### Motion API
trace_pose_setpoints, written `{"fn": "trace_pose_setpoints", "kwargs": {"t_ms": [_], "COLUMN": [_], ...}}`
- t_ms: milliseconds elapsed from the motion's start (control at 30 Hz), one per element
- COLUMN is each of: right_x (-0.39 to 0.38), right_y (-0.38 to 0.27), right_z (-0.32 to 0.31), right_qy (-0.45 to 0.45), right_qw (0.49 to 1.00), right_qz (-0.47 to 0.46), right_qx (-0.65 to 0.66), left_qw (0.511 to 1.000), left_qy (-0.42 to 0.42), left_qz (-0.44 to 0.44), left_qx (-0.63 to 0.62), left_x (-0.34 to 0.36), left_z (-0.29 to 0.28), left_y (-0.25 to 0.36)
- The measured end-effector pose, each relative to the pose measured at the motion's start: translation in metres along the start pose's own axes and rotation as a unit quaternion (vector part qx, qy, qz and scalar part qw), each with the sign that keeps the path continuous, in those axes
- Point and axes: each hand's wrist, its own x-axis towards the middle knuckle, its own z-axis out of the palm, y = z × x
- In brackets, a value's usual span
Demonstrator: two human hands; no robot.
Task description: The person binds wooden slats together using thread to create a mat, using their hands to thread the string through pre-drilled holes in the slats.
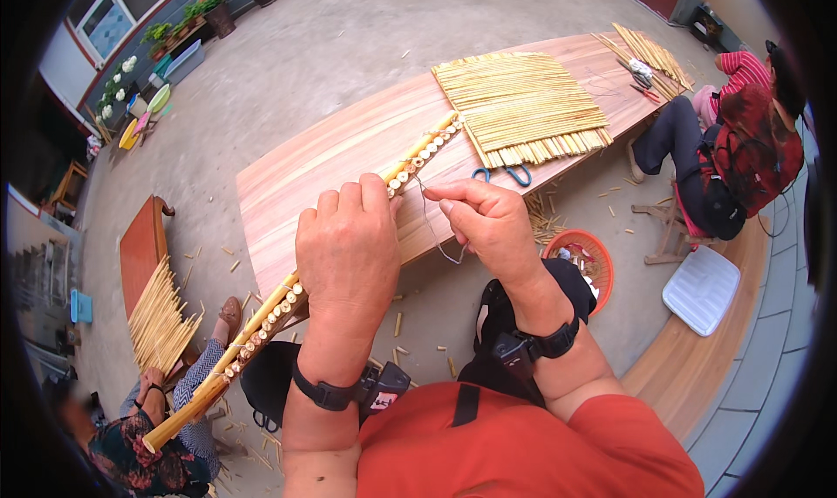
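Note:
My left hand (pixel 349 236) is closed over a long strip of pale yellow reed stalks (pixel 266 324), which slants from the table down to the lower left. A row of round cut ends shows along the strip's right side. Just to the right, my right hand (pixel 493 223) pinches a thin grey string (pixel 428 210); whether it is cord or wire I cannot tell. The string runs from the strip to my fingers and hangs in a loop below them. My left fingertips and thumb are mostly hidden behind the hand and the strip.
A finished-looking reed mat (pixel 523 105) lies on the wooden table (pixel 305 175), with blue-handled scissors (pixel 519 176) at its near edge. Pliers (pixel 645 92) and loose stalks lie farther right. An orange basket (pixel 602 271) stands below. One person (pixel 732 158) sits right, another (pixel 157 446) lower left.

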Motion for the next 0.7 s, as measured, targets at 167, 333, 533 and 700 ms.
{"fn": "trace_pose_setpoints", "kwargs": {"t_ms": [167,333,533,700], "right_x": [-0.002,0.002,0.005,0.005], "right_y": [0.005,0.016,0.018,0.016], "right_z": [0.012,0.023,0.037,0.039], "right_qy": [0.006,0.027,0.060,0.097], "right_qw": [1.000,0.997,0.984,0.961], "right_qz": [-0.019,-0.058,-0.128,-0.194], "right_qx": [-0.002,-0.036,-0.107,-0.169], "left_qw": [0.998,0.998,0.998,0.997], "left_qy": [0.041,0.038,0.048,0.055], "left_qz": [0.004,0.015,0.025,0.033], "left_qx": [-0.037,-0.041,-0.041,-0.039], "left_x": [-0.003,-0.003,-0.005,-0.004], "left_z": [0.001,0.005,0.006,0.007], "left_y": [-0.013,-0.020,-0.023,-0.024]}}
